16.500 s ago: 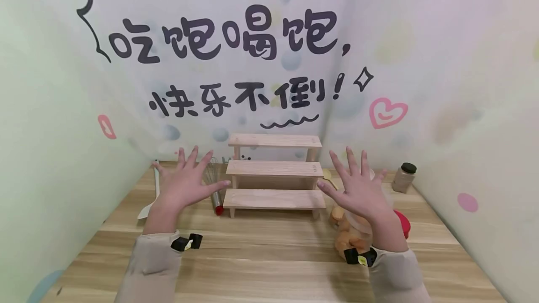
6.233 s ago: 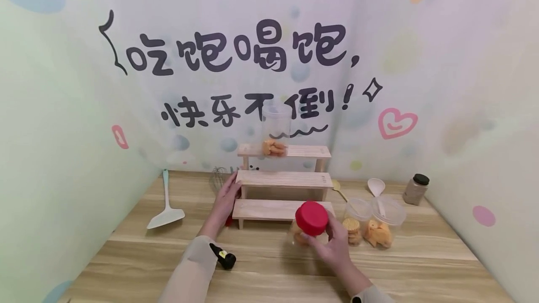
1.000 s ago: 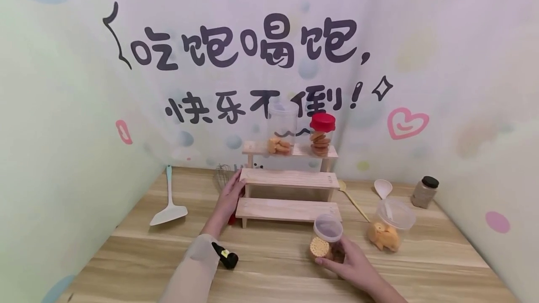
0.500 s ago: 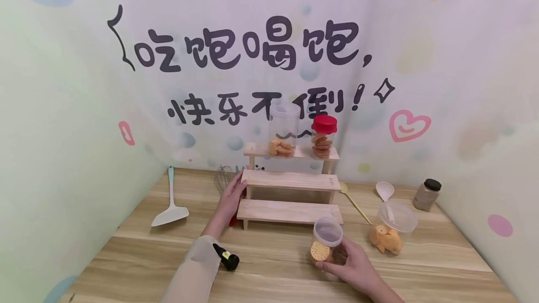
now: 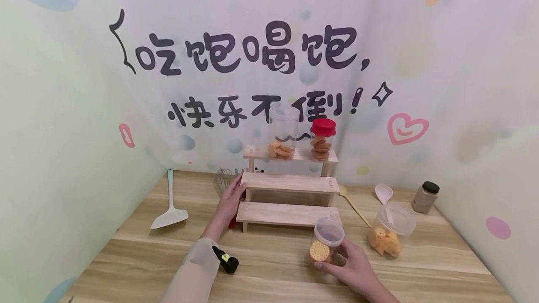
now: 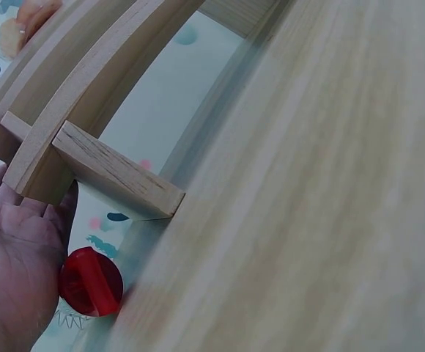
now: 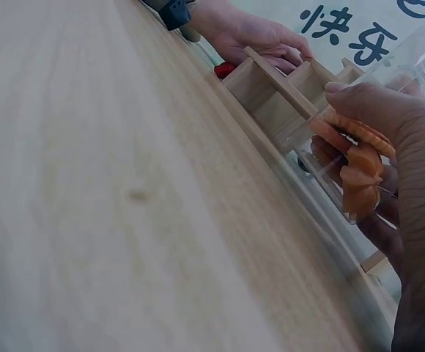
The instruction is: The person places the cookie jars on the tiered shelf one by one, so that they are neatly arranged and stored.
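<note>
My right hand [image 5: 355,265] grips a small clear jar [image 5: 329,234] of round biscuits [image 5: 319,250] in front of the shelf's right end. The jar tilts a little, and its pale lid is on. In the right wrist view, the thumb [image 7: 374,103] lies along the jar's near side. My left hand [image 5: 230,200] holds the left end of the three-step wooden shelf [image 5: 290,181] at the middle step; some fingers hide behind the wood in the left wrist view. On the top step stand a tall clear jar [image 5: 283,127] and a red-lidded biscuit jar [image 5: 323,141].
Right of the shelf, a clear jar [image 5: 391,233] with orange-brown pieces stands by a white spoon [image 5: 383,194], a yellow spoon [image 5: 355,207] and a black-lidded jar [image 5: 426,198]. To the left lie a white spatula [image 5: 170,216] and a whisk [image 5: 223,179] with a red handle end [image 6: 91,282].
Since the oldest frame, the tall jar and red-lidded jar have come onto the top step. My right hand has taken the small jar. Over the last second both hands stay almost still.
</note>
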Available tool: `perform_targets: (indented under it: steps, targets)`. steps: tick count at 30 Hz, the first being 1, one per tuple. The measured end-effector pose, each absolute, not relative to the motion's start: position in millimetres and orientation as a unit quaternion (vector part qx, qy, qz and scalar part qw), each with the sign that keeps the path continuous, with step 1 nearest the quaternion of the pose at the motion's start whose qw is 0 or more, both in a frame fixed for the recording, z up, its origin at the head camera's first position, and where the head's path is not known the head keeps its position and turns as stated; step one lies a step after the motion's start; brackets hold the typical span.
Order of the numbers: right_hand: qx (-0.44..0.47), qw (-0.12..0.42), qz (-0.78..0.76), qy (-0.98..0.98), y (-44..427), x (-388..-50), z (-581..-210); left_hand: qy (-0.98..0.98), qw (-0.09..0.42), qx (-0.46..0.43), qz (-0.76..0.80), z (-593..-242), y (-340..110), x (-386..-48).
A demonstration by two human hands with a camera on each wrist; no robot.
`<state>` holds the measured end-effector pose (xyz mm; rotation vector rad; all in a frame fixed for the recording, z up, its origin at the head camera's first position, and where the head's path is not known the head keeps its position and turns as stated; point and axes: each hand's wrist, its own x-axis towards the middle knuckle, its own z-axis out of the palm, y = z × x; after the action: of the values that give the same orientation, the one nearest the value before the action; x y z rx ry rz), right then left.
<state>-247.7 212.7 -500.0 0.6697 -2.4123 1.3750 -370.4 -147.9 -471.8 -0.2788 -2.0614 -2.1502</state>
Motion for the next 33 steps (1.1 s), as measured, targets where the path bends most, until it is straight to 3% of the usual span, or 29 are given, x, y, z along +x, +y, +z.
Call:
perform_targets:
  steps: [17,27,33]
  targets:
    - [0.298,0.201,0.452,-0.816,182,-272,-504,-0.692,0.083,-0.077,-0.713,-471,-148,-372]
    - [0.338,0.322,0.477,-0.744,153,-286,-496,-0.688,0.087,-0.081,-0.716,-471,-148,-371]
    - [0.344,0.365,0.491,-0.712,137,-288,-458,-0.684,0.085,-0.080,-0.720,-472,-148,-370]
